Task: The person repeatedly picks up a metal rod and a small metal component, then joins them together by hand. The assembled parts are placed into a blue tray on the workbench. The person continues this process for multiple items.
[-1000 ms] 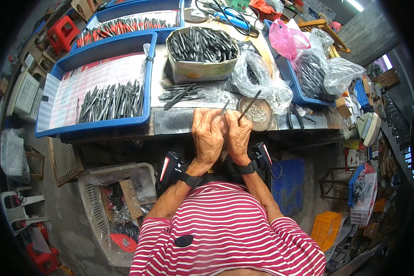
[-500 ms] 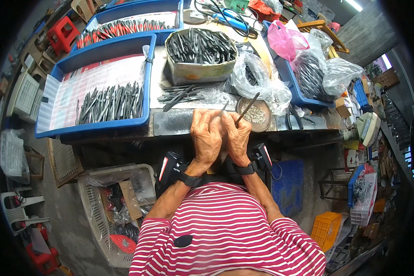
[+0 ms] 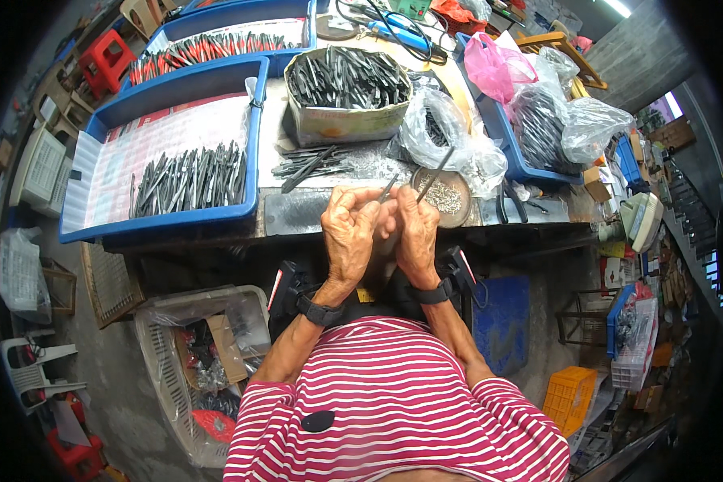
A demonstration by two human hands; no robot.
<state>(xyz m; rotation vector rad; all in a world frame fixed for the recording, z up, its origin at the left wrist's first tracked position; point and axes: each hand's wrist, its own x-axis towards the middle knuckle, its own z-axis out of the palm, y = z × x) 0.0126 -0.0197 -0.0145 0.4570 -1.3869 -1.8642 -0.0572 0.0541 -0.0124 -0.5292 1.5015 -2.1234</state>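
Observation:
In front of my chest, at the table's near edge, my two hands are close together. My left hand [image 3: 349,237] pinches a short thin grey piece [image 3: 390,185] between thumb and finger. A longer slim dark rod [image 3: 437,171] slants up and away from the pinched fingers of my right hand [image 3: 417,237]. Just beyond the right hand sits a round dish [image 3: 464,207] of small pale metal bits [image 3: 442,195]. Some loose dark slim pieces [image 3: 312,163] lie on the table ahead of my left hand.
A blue tray [image 3: 253,161] of dark slim pieces stands at left, a box [image 3: 345,124] packed with similar pieces in the middle. Behind is a tray of red-and-black pieces [image 3: 209,55]. Clear bags [image 3: 442,120], pliers [image 3: 516,202] and another blue tray [image 3: 510,153] are at right.
My hands have drawn slightly apart, the left one shifting left and down. The grey piece and the dark rod now show more clearly, still held.

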